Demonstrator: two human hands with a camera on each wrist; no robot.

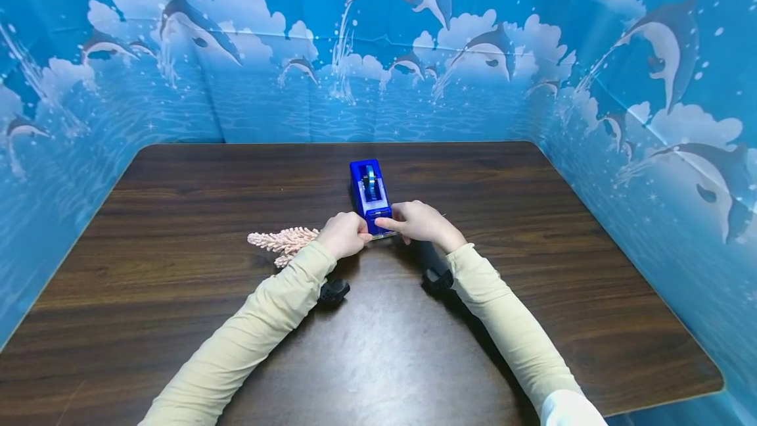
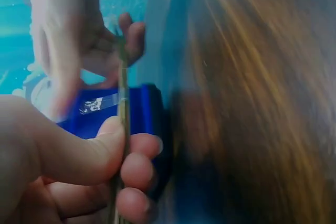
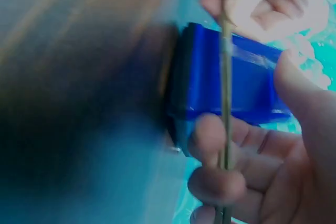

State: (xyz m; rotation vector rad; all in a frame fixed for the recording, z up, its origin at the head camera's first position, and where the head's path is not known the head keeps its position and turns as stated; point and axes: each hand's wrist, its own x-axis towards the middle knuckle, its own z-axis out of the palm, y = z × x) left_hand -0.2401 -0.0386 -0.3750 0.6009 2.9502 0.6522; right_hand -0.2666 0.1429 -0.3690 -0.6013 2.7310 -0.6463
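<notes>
A blue tape dispenser (image 1: 370, 194) stands on the dark wooden table (image 1: 177, 215), with its near end between my two hands. My left hand (image 1: 345, 234) pinches a thin stem (image 2: 123, 108) between thumb and curled fingers. The stem belongs to a pale pink artificial sprig (image 1: 284, 242) that lies out to the left of that hand. My right hand (image 1: 414, 222) grips the same stem (image 3: 226, 77) further along, fingers curled round it. The stem runs across the dispenser's (image 2: 139, 111) near end, where a strip of clear tape (image 3: 252, 56) shows. Both wrist views are blurred.
Blue dolphin-print panels (image 1: 378, 51) wall the table in at the back and on both sides. Black wrist-camera mounts (image 1: 333, 291) hang under both forearms. Bare tabletop lies to the left, to the right and in front of my arms.
</notes>
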